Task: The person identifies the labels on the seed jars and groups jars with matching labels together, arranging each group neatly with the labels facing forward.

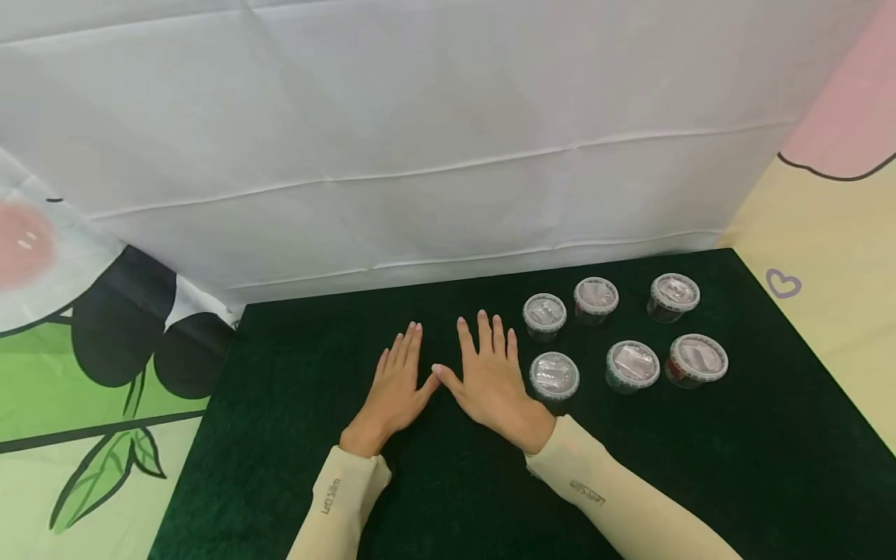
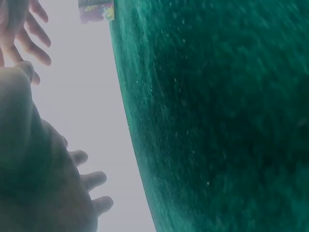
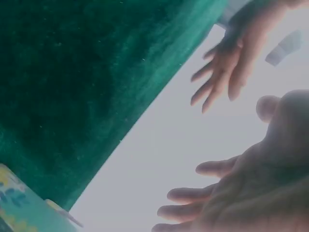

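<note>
Both hands hover over the dark green table with fingers straight and spread, holding nothing. In the head view the left hand (image 1: 397, 389) is left of the middle, palm down. The right hand (image 1: 492, 383) is beside it, its thumb tip close to the left thumb. Nearest the right hand are two lidded plastic tubs, a front one (image 1: 554, 375) by the wrist and a back one (image 1: 544, 315) off the fingertips. In the right wrist view a tub's patterned side (image 3: 29, 208) shows at the lower left, and the left hand (image 3: 222, 67) appears beyond the right palm.
Further right are more lidded tubs: a back pair (image 1: 596, 297) (image 1: 674, 294) and a front pair (image 1: 632, 364) (image 1: 697, 358). Green cloth covers the table (image 1: 294, 467). A white curtain (image 1: 420, 155) hangs behind its far edge, with printed cloth (image 1: 826, 311) along the sides.
</note>
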Tool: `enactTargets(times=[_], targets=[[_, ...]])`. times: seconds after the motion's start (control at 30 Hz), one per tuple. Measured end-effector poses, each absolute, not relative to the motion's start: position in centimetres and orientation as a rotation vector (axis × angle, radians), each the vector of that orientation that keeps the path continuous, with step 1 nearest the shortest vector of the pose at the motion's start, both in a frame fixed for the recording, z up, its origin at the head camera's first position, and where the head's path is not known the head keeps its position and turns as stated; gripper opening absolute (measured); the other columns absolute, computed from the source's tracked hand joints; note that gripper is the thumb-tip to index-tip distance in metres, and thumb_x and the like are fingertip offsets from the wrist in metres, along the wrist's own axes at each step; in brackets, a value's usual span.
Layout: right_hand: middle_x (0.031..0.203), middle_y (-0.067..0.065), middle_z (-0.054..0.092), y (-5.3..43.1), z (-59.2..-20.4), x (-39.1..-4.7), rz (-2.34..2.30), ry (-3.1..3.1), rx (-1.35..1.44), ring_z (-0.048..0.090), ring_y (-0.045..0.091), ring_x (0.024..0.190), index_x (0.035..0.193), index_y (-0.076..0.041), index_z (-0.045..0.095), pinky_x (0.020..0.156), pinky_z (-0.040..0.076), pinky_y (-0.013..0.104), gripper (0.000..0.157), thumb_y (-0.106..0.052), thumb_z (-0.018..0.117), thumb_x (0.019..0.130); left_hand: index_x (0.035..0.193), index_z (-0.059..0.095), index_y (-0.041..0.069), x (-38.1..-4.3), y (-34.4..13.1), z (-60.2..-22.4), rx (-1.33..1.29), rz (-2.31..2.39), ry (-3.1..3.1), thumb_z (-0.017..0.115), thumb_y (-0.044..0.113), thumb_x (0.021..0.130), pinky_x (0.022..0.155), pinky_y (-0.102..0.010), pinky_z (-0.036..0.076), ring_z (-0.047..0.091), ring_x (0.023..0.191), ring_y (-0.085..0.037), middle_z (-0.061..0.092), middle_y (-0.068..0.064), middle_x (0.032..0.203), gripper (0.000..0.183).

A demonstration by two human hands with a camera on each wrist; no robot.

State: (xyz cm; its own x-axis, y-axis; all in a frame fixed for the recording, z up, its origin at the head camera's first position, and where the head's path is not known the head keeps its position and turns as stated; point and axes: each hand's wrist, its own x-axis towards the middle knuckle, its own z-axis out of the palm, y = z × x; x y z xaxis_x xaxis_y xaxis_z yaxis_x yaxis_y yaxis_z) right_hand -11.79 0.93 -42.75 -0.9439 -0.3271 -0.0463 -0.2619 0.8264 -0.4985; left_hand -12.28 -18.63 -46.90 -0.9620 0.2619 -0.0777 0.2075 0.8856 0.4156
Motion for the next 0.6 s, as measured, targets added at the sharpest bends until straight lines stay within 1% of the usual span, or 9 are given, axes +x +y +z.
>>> enactTargets(times=[0.27,0.47,0.6], targets=[[0.173,0.029,0.009,2.6,-41.5,-11.1,-0.828,2.875,-0.466,0.007,0.050,0.160,0.168,-0.005,0.021,0.128,0.007,0.067,0.085,-0.052,0.056,0.107,0.171,0.002,0.012,-12.1,-17.7,-47.0,0.409,0.735,2.871,0.045,0.059,0.109,0.129,-0.063,0.013,0.012,0.162,-0.042,0.004,-0.014,0.178,0.088],[0.173,0.030,0.011,4.2,-40.7,-10.7,-0.878,2.865,-0.435,0.009,0.051,0.159,0.168,-0.005,0.023,0.127,0.008,0.068,0.084,-0.049,0.060,0.106,0.171,0.002,0.012,-12.1,-16.6,-47.2,0.435,0.861,2.798,0.047,0.058,0.109,0.129,-0.064,0.014,0.013,0.162,-0.041,0.005,-0.015,0.178,0.089],[0.172,0.031,0.013,5.5,-40.4,-10.5,-0.884,2.869,-0.418,0.013,0.053,0.158,0.168,-0.005,0.023,0.127,0.007,0.069,0.083,-0.048,0.060,0.106,0.171,0.005,0.012,-12.0,-15.7,-47.1,0.446,0.943,2.751,0.049,0.056,0.109,0.128,-0.064,0.015,0.015,0.162,-0.040,0.009,-0.018,0.177,0.088]])
